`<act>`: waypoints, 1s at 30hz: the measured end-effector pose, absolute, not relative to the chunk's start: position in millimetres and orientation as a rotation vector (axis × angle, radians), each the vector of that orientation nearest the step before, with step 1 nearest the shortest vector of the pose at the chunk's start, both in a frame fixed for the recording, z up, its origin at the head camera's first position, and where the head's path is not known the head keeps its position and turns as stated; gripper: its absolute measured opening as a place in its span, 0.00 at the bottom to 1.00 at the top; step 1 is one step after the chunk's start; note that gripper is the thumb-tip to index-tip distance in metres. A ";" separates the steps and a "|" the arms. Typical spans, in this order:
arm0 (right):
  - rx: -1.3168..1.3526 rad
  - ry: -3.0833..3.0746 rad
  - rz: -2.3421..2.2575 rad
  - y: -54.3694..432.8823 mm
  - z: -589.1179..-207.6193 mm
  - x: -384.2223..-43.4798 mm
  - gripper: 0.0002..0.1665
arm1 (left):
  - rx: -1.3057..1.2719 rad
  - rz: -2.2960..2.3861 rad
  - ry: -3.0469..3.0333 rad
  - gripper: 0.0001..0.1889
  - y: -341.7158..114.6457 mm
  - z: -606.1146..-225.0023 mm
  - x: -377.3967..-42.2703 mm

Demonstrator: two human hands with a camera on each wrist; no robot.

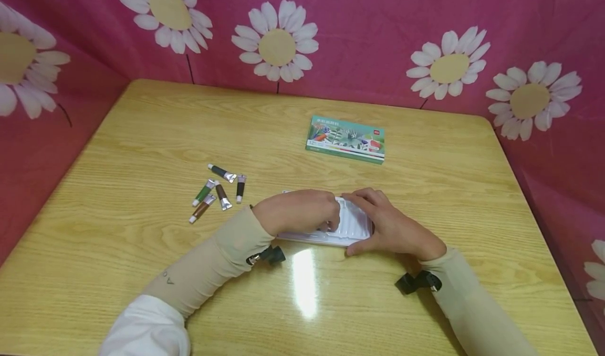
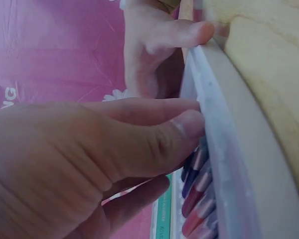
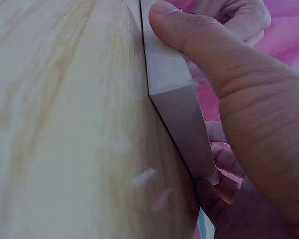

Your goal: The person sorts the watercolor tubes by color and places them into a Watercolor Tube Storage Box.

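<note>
A white plastic tray (image 1: 354, 220) lies on the table with bare ribbed slots at its right end. My right hand (image 1: 394, 229) grips that end, thumb along the near side and fingers around the far side. Over the tray's middle, my left hand (image 1: 302, 211) reaches down with bent fingers. In the left wrist view, its thumb and forefinger pinch at a dark paint tube (image 2: 201, 147), mostly hidden by the fingertips. Beside it in the tray sit several more paint tubes (image 2: 198, 191), blue, red and pink.
Loose paint tubes lie left of the tray: a green one (image 1: 204, 192), a brown one (image 1: 202, 209), a dark brown one (image 1: 222, 194), a black one (image 1: 241, 189) and a dark grey one (image 1: 221, 173). Behind the tray lies a green printed box (image 1: 346, 139).
</note>
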State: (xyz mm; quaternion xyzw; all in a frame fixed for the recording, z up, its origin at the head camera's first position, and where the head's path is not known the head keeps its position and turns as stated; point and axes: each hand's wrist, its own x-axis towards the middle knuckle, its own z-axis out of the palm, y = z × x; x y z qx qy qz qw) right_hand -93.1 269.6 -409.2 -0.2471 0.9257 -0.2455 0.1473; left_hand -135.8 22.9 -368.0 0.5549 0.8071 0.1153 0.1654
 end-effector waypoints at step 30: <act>-0.705 2.668 -0.696 269.1 -408.9 -93.1 0.68 | 1.599 0.262 2.289 0.11 23.8 -369.3 -135.4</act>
